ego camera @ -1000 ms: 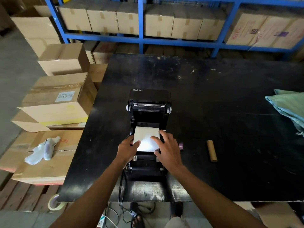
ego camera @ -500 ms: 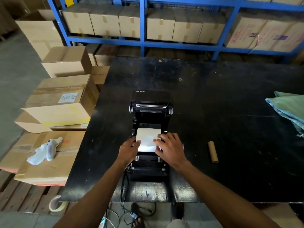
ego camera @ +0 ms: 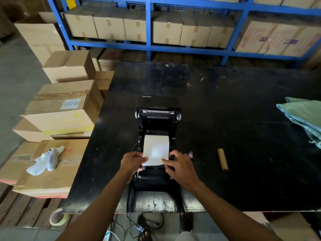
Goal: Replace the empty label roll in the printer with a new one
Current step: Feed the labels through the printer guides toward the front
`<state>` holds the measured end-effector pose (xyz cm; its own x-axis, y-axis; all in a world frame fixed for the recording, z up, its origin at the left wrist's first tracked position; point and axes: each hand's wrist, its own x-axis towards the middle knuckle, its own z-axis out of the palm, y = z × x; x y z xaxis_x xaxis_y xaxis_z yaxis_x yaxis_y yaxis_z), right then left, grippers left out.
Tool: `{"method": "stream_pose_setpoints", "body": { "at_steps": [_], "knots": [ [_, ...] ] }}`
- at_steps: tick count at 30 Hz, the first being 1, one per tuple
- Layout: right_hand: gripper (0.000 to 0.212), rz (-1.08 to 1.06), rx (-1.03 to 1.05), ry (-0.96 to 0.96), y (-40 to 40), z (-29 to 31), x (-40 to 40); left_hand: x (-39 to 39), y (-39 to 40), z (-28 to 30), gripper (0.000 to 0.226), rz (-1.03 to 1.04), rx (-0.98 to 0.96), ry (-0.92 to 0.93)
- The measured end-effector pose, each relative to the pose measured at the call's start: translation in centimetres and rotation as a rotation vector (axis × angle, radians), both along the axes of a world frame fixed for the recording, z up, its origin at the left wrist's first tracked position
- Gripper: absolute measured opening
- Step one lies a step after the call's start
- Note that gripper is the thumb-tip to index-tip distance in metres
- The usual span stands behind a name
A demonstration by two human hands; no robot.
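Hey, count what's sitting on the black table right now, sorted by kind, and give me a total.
Printer: 1
White label paper, in the printer: 1
Empty cardboard core: 1
Small purple item beside the printer: 1
Green cloth: 1
Total: 5

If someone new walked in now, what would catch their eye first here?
Probably the bright white label strip in the open black printer mid-table, with the left hand and right hand pinching its near corners. Next, the bare cardboard core lying to the printer's right.
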<state>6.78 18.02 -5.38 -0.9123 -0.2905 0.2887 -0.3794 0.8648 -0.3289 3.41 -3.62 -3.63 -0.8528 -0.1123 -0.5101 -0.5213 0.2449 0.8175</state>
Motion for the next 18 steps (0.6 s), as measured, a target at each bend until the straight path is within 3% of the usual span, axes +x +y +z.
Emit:
{"method": "stream_pose_setpoints", "body": {
  "at_steps": [4,7,13,18],
  "knots": [
    [0.026,-0.12,-0.354,-0.326,0.3,-0.4,0.9,0.4,-0.2,-0.7,0.024,-0.015,-0.104,0.043],
    [0.026,-0.161,-0.498,-0.471,0.3,-0.4,0.9,0.5,-0.3,-0.9,0.029,-0.036,-0.14,0.069],
    [0.028,-0.347,-0.701,-0.504,-0.7,-0.3,-0.3,0.2,-0.6,-1.0,0.04,-0.074,-0.158,0.077],
    [0.035,-0.438,-0.668,-0.475,-1.0,-0.2,-1.0,0.2,-0.8,-1.0,0.017,-0.036,-0.194,0.086]
  ]
}}
